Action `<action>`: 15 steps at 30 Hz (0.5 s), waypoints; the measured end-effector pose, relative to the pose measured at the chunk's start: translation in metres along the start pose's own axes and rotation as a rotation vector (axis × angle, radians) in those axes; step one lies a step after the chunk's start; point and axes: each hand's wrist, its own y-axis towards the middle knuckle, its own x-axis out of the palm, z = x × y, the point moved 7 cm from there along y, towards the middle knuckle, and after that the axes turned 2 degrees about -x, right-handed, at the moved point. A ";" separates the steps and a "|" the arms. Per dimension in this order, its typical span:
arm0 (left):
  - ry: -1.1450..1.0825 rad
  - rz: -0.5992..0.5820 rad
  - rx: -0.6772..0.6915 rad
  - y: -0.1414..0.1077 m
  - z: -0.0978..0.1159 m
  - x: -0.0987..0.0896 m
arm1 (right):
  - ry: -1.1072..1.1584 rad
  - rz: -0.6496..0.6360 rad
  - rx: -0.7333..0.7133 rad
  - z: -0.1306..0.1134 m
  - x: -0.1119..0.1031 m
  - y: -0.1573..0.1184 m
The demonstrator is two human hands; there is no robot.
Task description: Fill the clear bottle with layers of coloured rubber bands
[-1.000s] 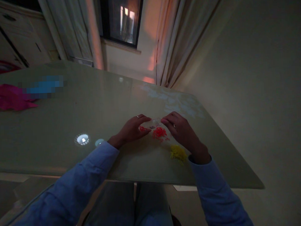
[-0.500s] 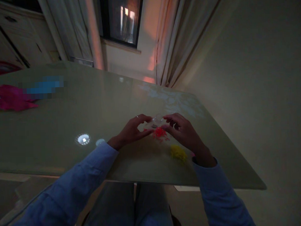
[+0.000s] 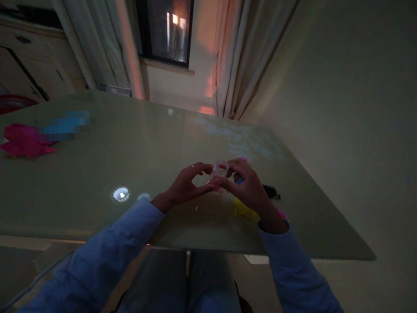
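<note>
A small clear plastic jar [image 3: 220, 168] is held above the table between both hands, its round rim facing up. My left hand [image 3: 182, 187] pinches its left side, thumb below and index finger above. On the other side, my right hand [image 3: 248, 184] grips it with curled fingers and thumb. Little red bits [image 3: 219, 191], like tiny bands, show just under the thumbs; most of them are hidden. A yellow heap [image 3: 244, 211] of similar small pieces lies below my right hand. A black heap [image 3: 271, 191] sits to the right of that wrist.
Bits of blue [image 3: 240, 181] and pink [image 3: 281, 214] peek out around my right hand. Crumpled pink material [image 3: 26, 141] and a blurred blue item [image 3: 67, 124] lie at the far left of the glossy table [image 3: 102, 160]. A wall stands to the right.
My right hand has moved slightly left and closed in on the jar. The red pile, plainly visible before, is now mostly covered. The black heap has come into view beside the right wrist.
</note>
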 end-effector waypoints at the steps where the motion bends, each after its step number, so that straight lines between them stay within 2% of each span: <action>1: -0.004 -0.007 -0.002 -0.001 -0.001 0.000 | -0.002 0.009 0.012 0.002 -0.002 -0.001; 9: 0.023 0.025 0.010 -0.003 -0.005 -0.008 | 0.100 0.162 0.094 0.021 -0.026 -0.018; 15: 0.113 0.049 -0.083 0.001 -0.021 -0.011 | 0.316 0.324 0.221 0.047 -0.049 -0.046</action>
